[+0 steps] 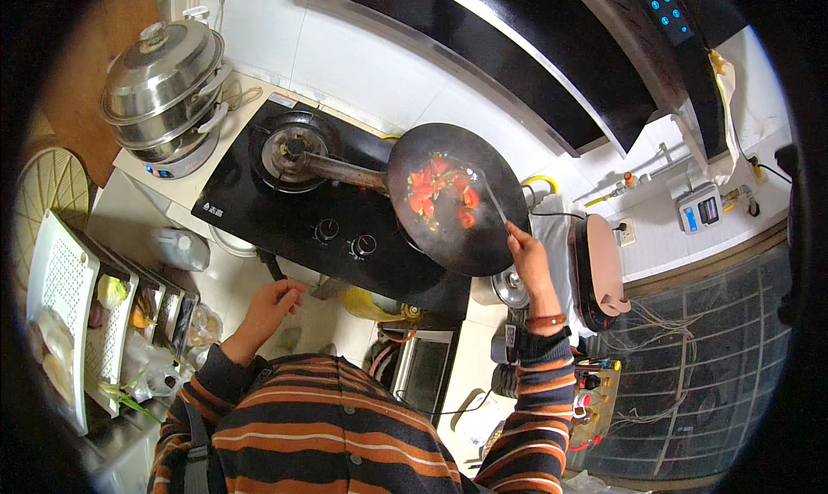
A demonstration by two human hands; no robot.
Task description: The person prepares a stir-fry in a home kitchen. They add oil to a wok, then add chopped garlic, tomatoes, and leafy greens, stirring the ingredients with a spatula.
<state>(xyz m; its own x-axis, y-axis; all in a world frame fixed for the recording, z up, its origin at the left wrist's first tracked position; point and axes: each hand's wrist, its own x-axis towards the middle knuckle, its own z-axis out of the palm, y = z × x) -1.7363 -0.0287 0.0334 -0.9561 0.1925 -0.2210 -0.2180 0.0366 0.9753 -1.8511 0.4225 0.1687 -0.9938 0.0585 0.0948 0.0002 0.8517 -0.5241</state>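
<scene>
My right hand (530, 254) grips the handle of a metal spatula (495, 204), whose blade lies in a dark wok (453, 248). Cut tomato pieces (430, 183) and small pale bits are spread over the wok's bottom. Haze rises from the food. The wok sits over the right side of a black glass gas hob (259, 199) and hides the burner there. Its worn handle (346, 172) points left, reaching over the bare left burner (294, 146). In front of the hob, my left hand (275, 303) hangs with loosely curled fingers and nothing seen in them, near a black pan handle (272, 264).
A stacked steel steamer (171, 93) stands on the left counter. The range hood (491, 41) overhangs the back. To the right are a lidded steel pot (511, 287), a pink-topped appliance (601, 261) and several bottles (588, 400). A vegetable rack (65, 300) stands at left.
</scene>
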